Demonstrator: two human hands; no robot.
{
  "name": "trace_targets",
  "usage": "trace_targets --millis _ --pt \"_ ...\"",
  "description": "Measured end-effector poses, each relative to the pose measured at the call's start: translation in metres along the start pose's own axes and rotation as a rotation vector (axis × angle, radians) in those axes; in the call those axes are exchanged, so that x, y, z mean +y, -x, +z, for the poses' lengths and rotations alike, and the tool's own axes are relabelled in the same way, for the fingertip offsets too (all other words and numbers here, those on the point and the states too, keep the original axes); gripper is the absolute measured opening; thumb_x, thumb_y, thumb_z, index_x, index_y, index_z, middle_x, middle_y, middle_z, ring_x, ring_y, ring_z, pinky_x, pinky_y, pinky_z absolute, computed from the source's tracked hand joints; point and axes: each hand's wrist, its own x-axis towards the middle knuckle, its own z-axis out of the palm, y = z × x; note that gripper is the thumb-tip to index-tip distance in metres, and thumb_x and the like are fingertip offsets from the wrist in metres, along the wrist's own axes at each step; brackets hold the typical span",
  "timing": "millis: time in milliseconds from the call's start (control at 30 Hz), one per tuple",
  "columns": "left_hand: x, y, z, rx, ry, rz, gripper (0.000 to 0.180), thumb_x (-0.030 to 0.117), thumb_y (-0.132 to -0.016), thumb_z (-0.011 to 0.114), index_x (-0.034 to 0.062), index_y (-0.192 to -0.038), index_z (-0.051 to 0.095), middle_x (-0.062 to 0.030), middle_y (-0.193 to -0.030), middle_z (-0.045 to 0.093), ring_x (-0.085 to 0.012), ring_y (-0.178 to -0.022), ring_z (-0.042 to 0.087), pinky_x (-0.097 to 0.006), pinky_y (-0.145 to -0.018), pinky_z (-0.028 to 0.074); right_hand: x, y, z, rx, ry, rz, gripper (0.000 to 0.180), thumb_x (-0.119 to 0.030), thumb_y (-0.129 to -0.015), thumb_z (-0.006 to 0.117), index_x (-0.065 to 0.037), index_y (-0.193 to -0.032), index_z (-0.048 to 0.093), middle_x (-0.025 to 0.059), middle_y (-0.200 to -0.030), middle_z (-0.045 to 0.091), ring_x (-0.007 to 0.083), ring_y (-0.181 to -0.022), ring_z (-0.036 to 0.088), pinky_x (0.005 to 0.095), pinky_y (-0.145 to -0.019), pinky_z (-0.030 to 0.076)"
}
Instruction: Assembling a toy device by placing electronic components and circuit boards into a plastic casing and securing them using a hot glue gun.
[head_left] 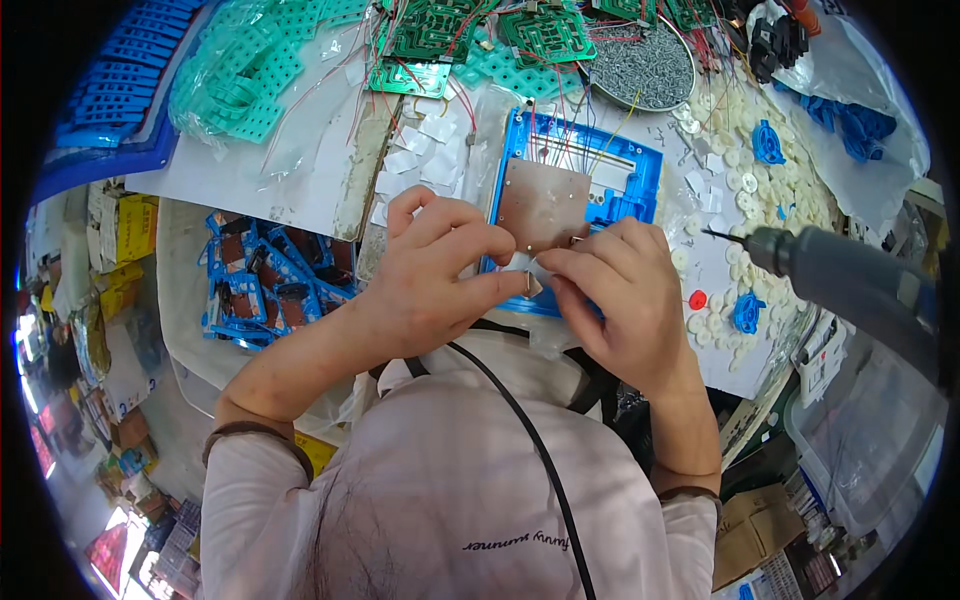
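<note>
A blue plastic housing (648, 165) lies on the bench in front of me with a brown circuit board (545, 200) in it, and several thin wires run from the board's far edge. Over the near edge of the board, my left hand (440, 265) is closed, thumb and forefinger pinching a small white piece (533, 287). My right hand (630, 290) is curled close against it, its fingertips meeting the white piece from the right. Whether the piece is a sticker or a pad I cannot make out.
Small white squares (437, 128) lie left of the housing. Green circuit boards (415, 78) and a bowl of screws (645, 70) stand at the back. A grey power screwdriver (830, 265) juts in from the right above white discs (745, 200). Blue assemblies (265, 285) fill a bin at left.
</note>
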Motion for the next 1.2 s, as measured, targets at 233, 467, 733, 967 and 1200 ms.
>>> trace_targets --millis 233,467,733,967,1200 --pt "-0.007 -0.008 0.001 -0.052 0.238 -0.229 0.021 0.006 -0.079 0.079 0.0113 -0.098 0.069 -0.0007 -0.093 0.067 -0.0221 -0.091 0.06 -0.041 -0.089 0.038 0.01 -0.023 0.012 0.042 -0.053 -0.114 0.037 -0.005 -0.073 0.076 -0.011 -0.108 0.068 0.0007 -0.097 0.064 0.0249 -0.087 0.06 0.0371 -0.071 0.045" --pt "-0.007 -0.02 0.011 -0.057 0.326 -0.437 0.02 0.013 -0.084 0.075 0.0134 -0.102 0.067 0.0008 -0.096 0.067 -0.0216 -0.096 0.06 -0.042 -0.09 0.034 0.029 -0.022 0.01 0.053 0.059 -0.234 0.025 -0.006 -0.072 0.074 -0.011 -0.096 0.071 0.0016 -0.094 0.066 0.0263 -0.086 0.06 0.0367 -0.07 0.046" --pt "-0.014 -0.019 0.01 -0.036 0.109 -0.242 0.018 0.014 -0.081 0.08 0.013 -0.098 0.075 0.0004 -0.099 0.067 -0.0203 -0.099 0.059 -0.039 -0.094 0.036 0.029 -0.023 0.008 0.03 -0.008 0.04 0.013 -0.008 -0.077 0.077 -0.009 -0.087 0.069 0.005 -0.09 0.066 0.0283 -0.085 0.056 0.0393 -0.077 0.046" --pt "-0.019 -0.02 0.011 -0.054 0.096 -0.226 0.018 0.016 -0.08 0.081 0.0138 -0.097 0.076 0.001 -0.098 0.066 -0.0199 -0.098 0.058 -0.039 -0.093 0.034 0.027 -0.02 0.01 0.015 -0.054 0.095 0.013 -0.01 -0.076 0.078 -0.011 -0.087 0.07 0.0033 -0.089 0.066 0.0281 -0.088 0.055 0.04 -0.08 0.044" --pt "-0.029 -0.016 0.007 -0.117 0.146 -0.15 0.019 0.016 -0.078 0.081 0.0146 -0.096 0.076 0.0011 -0.1 0.065 -0.0204 -0.098 0.058 -0.041 -0.093 0.032 0.024 -0.019 0.009 0.021 -0.094 0.145 0.011 -0.011 -0.076 0.078 -0.012 -0.085 0.07 0.0021 -0.084 0.065 0.0269 -0.088 0.055 0.04 -0.082 0.043"
